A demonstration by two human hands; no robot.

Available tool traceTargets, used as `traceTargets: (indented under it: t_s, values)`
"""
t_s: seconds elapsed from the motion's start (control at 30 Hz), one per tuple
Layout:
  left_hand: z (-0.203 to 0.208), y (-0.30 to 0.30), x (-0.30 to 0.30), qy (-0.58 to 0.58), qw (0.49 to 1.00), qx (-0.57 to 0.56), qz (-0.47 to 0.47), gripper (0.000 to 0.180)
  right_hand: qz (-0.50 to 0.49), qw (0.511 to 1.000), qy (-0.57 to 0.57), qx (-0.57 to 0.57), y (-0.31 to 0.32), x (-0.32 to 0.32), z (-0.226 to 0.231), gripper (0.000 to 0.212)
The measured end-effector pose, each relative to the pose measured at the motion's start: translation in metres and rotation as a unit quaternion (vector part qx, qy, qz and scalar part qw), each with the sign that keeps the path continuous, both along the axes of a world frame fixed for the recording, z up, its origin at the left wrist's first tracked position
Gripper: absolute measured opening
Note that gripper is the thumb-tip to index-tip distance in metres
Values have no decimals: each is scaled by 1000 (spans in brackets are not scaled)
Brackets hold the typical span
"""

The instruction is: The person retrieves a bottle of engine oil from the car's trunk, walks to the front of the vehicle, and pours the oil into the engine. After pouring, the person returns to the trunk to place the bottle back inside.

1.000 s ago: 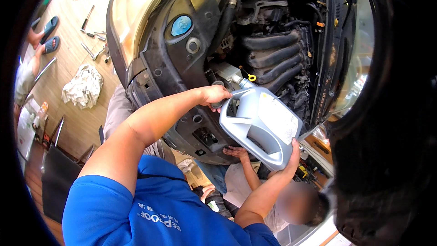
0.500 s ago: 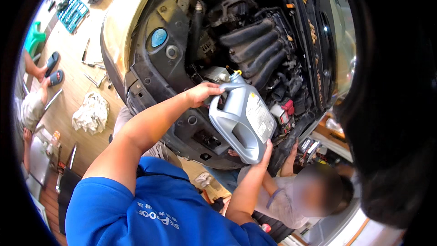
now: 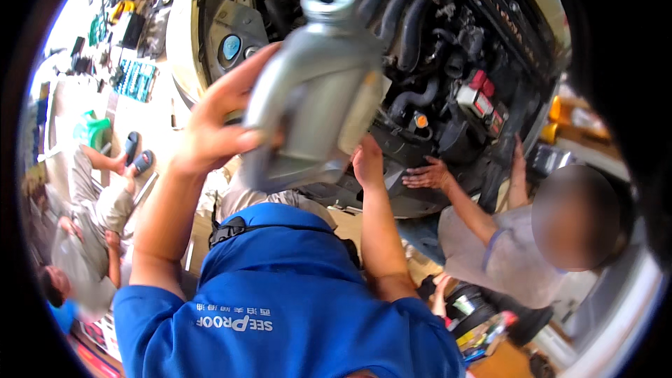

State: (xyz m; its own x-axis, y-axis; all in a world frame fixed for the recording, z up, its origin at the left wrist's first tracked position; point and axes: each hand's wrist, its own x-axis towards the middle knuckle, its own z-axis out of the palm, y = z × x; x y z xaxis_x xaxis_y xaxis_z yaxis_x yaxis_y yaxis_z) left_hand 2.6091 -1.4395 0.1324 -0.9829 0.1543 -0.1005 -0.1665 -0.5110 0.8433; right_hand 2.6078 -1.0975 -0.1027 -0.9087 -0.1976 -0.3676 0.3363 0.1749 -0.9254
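Observation:
A grey plastic oil jug (image 3: 318, 101) is held up close in front of me over the front edge of the car's engine bay. Its uncapped mouth shows at the top, and motion smears its body a little. My left hand (image 3: 220, 112) is wrapped round the jug's handle side, thumb across the front. At the opposite lower side, my right hand (image 3: 367, 161) closes on the jug, its fingers partly hidden behind it. Beyond the jug lie the engine's black intake pipes (image 3: 402, 17) and, to the right, an orange cap (image 3: 421, 120).
A co-worker at the right rests a hand (image 3: 425, 176) on the car's front edge, near the battery (image 3: 476, 101). Another person sits at the far left. A teal socket set (image 3: 135, 80) and a green stool (image 3: 91, 128) stand on the floor at left.
The jug has come up from the engine bay toward me and to the left, and its mouth now shows. Both hands rose with it. The co-worker's hand now lies on the car's front edge.

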Motion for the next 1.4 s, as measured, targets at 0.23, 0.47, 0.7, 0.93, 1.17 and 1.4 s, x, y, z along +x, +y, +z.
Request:
traceTargets:
  t_s: [0.23, 0.47, 0.7, 0.93, 1.17, 1.4]
  values:
    - [3, -49, 89, -91, 985, -124, 84, 112, 178, 897, 109, 389, -48, 11, -11, 53]
    - [-21, -50, 105, -144, 972, -184, 4, 104, 219, 858, 162, 435, -75, 12, -24, 47]
    - [-33, -54, 97, -143, 975, -166, -40, 103, 119, 937, 118, 307, -77, -43, 3, 44]
    - [-39, -65, 87, -53, 950, -284, -116, 98, -13, 887, 219, 407, -75, -168, -13, 38]
    - [-38, -74, 85, -88, 961, -219, -142, 98, 26, 869, 253, 425, -92, -192, -38, 35]
    - [-41, -86, 84, -59, 960, -237, -138, 100, 147, 825, 174, 518, -100, -194, -31, 52]
